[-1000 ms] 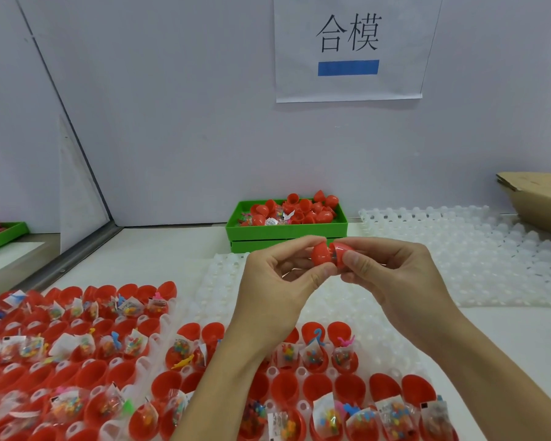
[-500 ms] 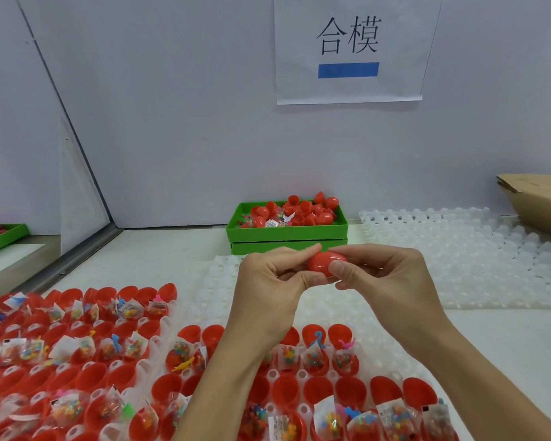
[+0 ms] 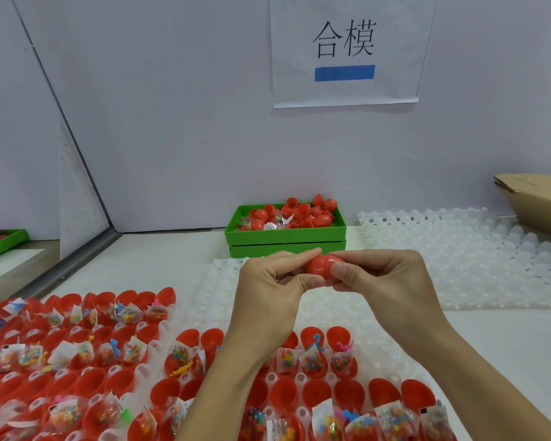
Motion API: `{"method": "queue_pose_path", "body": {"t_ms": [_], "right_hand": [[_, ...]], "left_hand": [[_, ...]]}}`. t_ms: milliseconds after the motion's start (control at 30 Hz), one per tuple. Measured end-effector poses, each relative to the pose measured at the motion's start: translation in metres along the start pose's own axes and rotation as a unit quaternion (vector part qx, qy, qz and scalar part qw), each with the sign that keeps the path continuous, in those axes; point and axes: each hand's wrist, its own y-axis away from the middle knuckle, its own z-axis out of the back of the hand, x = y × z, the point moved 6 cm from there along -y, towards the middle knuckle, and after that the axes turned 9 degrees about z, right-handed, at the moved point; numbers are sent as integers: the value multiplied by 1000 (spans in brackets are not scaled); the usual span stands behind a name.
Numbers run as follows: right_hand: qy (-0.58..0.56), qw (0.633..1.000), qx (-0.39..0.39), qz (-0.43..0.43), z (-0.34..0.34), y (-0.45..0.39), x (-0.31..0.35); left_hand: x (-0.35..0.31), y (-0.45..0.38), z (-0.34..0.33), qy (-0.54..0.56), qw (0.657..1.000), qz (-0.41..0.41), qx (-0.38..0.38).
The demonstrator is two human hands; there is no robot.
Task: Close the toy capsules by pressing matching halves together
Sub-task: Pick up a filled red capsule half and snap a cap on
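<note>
A red toy capsule is held at mid-view above the table, its two halves joined along a visible seam. My left hand pinches its left end between thumb and fingers. My right hand pinches its right end, thumb on the front. Below the hands, open red capsule halves sit in a white tray, several holding small bagged toys. A second tray of open halves lies at the lower left.
A green bin with red capsules stands at the back against the wall. White bumpy trays lie at the right. A cardboard box is at the far right; another green tray is at the far left.
The two halves, slightly apart and angled a second ago, are now pressed together into one capsule. Both hands have dropped a little lower.
</note>
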Motion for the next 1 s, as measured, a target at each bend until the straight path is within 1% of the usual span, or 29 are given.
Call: {"method": "queue_pose_path", "body": {"t_ms": [267,600,833,933,1000], "right_hand": [[-4,1000,9,11,-3,1,4],[-8,1000,-3,22,-3,2,4],[6,999,-14,38,-8,4,6],[22,999,-9,45,-8,4,6],[16,999,-7,40,-7,4,6]], "left_hand": [[-1,1,0,-32,999,-6,-12],[-10,6,-6,-89,993,-62,-38],[-13,7,-5,-129,986,-81,-60],[-12,7,-7,-134,986,-76,-61],[-11,7,-7,-116,990,-57,-52]]}}
